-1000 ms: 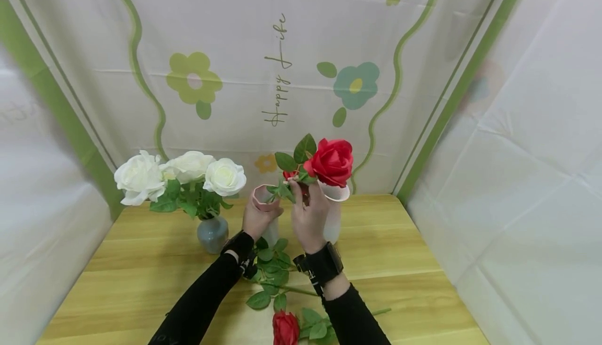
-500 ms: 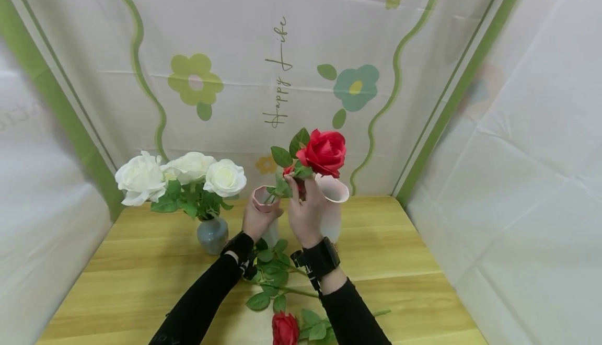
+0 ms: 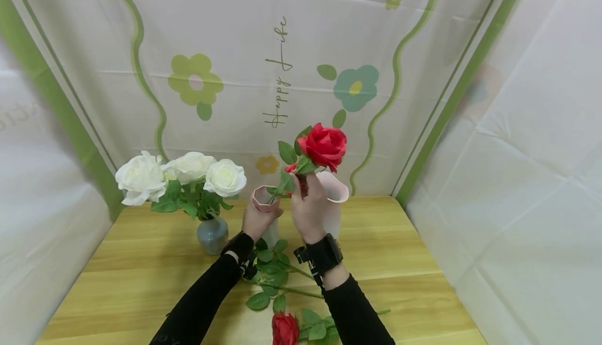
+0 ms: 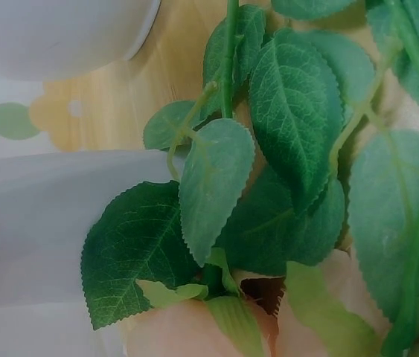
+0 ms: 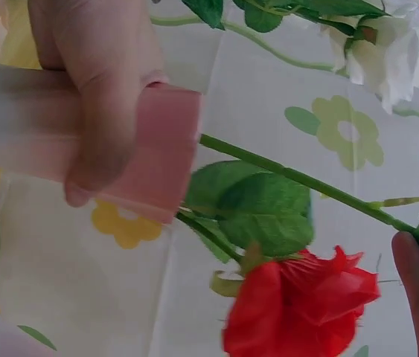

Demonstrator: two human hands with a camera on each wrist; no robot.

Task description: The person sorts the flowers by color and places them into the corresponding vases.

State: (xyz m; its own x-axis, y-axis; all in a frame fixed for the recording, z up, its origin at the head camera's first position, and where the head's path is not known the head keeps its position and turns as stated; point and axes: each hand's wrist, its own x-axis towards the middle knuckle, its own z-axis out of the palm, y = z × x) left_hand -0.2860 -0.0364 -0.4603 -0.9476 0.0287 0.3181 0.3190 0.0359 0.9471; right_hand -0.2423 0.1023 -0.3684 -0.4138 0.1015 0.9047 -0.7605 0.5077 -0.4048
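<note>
Red rose point(image 3: 324, 147) is located at 2 o'clock from the pink vase point(image 3: 266, 207) (head view), stem pinched by the right hand point(image 3: 308, 209). Pink vase is gripped by the left hand point(image 3: 257, 222), fingers curled round. Grey vase point(image 3: 212, 235) is noted at 8 o'clock, white vase point(image 3: 332, 217) at 3, loose rose point(image 3: 285, 328) at 6.

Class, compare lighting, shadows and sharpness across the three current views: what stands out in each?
Head view: light soft and even, a faint shadow on the table beside the grey vase; left wrist view: hazy, yet veins clear on the leaves; right wrist view: dim, hazy, the left hand slightly blurred.
</note>
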